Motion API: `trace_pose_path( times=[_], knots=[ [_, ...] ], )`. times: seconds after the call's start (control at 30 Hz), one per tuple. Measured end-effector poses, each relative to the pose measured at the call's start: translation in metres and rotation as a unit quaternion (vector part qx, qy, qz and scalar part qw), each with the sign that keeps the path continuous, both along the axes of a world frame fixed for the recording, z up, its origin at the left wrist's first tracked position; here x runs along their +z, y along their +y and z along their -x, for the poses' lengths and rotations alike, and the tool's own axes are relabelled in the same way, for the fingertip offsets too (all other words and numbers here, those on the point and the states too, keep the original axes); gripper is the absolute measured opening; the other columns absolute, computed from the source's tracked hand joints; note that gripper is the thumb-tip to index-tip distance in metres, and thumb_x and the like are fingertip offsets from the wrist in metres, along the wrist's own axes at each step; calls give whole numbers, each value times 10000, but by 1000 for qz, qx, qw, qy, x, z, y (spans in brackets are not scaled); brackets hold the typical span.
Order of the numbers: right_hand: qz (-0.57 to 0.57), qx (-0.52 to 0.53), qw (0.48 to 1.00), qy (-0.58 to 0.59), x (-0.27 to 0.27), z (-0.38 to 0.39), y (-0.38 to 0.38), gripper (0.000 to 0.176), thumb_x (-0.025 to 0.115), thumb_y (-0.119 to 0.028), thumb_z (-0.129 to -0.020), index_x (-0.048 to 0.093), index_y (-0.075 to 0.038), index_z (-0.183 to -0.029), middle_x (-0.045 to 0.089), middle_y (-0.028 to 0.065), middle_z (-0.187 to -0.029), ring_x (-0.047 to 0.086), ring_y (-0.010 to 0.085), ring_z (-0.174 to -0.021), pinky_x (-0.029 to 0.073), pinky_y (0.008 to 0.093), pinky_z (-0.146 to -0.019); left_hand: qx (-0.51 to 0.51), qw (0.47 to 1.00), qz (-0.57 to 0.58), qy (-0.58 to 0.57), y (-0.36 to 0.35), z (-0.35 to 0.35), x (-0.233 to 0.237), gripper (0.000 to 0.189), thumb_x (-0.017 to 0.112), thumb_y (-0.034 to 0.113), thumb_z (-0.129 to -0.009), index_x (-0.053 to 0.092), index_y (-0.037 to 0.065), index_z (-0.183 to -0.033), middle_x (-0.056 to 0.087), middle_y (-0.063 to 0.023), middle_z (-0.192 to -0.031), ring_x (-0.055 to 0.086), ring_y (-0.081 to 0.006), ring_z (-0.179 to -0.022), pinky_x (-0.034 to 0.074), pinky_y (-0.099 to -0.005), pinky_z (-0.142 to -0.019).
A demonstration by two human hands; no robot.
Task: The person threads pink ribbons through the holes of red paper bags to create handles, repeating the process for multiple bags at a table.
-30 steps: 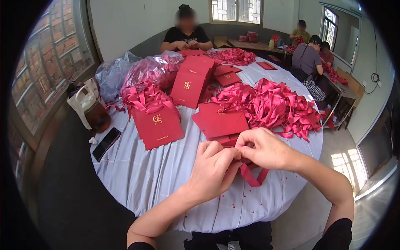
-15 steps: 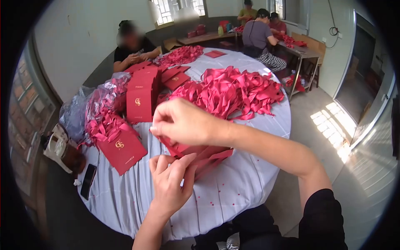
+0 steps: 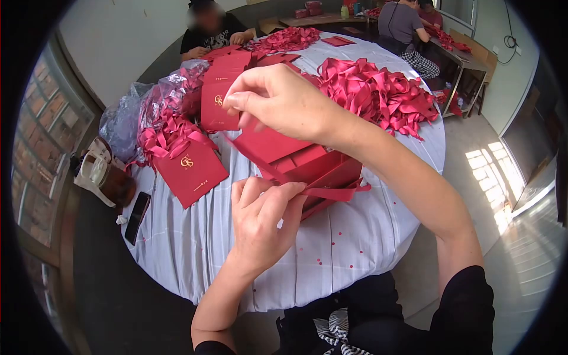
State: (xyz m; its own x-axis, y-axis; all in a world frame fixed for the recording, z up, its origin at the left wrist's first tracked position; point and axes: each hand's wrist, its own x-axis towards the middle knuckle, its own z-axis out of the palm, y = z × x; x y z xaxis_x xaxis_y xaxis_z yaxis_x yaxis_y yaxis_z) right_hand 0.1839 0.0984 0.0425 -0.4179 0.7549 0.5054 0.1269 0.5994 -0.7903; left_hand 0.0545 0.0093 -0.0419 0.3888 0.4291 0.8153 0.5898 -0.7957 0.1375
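Note:
My left hand (image 3: 266,216) pinches a red ribbon (image 3: 331,192) at the near edge of a red paper bag (image 3: 278,145). Above that bag, my right hand (image 3: 269,97) is raised with its fingers curled together; whatever lies between its fingertips is too small to make out. One stretch of ribbon runs up from the left hand toward the space below the right. The bag lies among stacked red bags, partly behind my right forearm. To the left, another red bag (image 3: 189,171) with a gold emblem lies flat.
A heap of red ribbons (image 3: 378,94) covers the table's right side. Plastic wrap (image 3: 127,124), a phone (image 3: 138,218) and a brown container (image 3: 115,183) are at the left. A person (image 3: 210,32) sits across the table; others work at the back right.
The view has tilted down, so the table sits higher in it. My right hand has risen away from the left, and more of the bag and ribbon shows between them.

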Motion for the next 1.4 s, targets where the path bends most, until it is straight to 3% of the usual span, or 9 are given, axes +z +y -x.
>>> trace_pose_path(
  times=[0.17,0.4,0.5,0.6,0.67,0.97,1.23,1.3,1.4],
  knots=[
    [-111,-47,990,75,-19,-27,-26,218,633,-177,-861,642,40,-844,617,117,-677,583,157,-608,466,310,-587,56,995,41,-74,9,15,2,205,692,-34,-686,657,52,-870,563,-29,-682,482,-194,-648,343,-322,-659],
    [-234,-144,943,-187,-81,-39,-59,256,737,-198,-738,590,-1,-808,519,121,-908,518,285,-861,435,397,-768,107,990,53,-81,17,21,-1,179,679,-29,-731,637,55,-883,610,-23,-744,483,-174,-683,332,-309,-711],
    [-161,-65,980,-93,-95,-43,-56,183,716,-135,-786,618,9,-841,557,93,-909,550,221,-844,441,333,-700,115,990,48,-68,19,23,-1,177,676,-25,-738,639,56,-891,614,-23,-748,484,-176,-672,331,-311,-726],
    [118,26,992,-37,-88,-68,-55,164,626,-149,-899,636,13,-878,629,31,-781,573,90,-730,455,249,-657,124,988,73,-57,23,23,-3,178,667,-17,-756,645,59,-915,592,-50,-753,488,-194,-709,339,-316,-727],
    [162,65,983,58,-95,-85,-46,179,602,-162,-920,647,-1,-856,644,16,-777,576,64,-707,455,211,-635,115,987,98,-54,25,25,-5,174,651,-21,-772,645,59,-927,593,-71,-793,486,-210,-747,345,-319,-732],
    [90,-56,988,108,-84,-120,-52,158,712,-140,-838,669,4,-884,645,11,-762,559,43,-698,443,205,-632,127,984,111,-48,24,20,-5,139,585,-27,-825,634,28,-943,576,-87,-812,510,-232,-793,367,-315,-759],
    [180,-14,894,411,-91,-131,-40,157,721,-129,-816,669,-36,-932,666,17,-847,594,67,-713,482,211,-649,142,989,35,8,19,12,9,67,716,75,-777,655,47,-771,532,-18,-671,455,-184,-701,317,-310,-730],
    [167,110,831,519,-94,-124,-38,157,652,-131,-875,651,-51,-1010,668,126,-1060,632,217,-1013,494,360,-903,154,987,27,42,15,7,19,97,739,79,-746,646,58,-730,499,-17,-649,430,-184,-676,304,-314,-700],
    [195,218,786,545,-92,-115,-42,168,563,-189,-940,637,-63,-1024,662,155,-1074,616,306,-1065,472,418,-953,164,983,1,87,16,4,32,212,766,147,-733,606,53,-631,462,-30,-668,424,-210,-668,308,-326,-687]
  ],
)
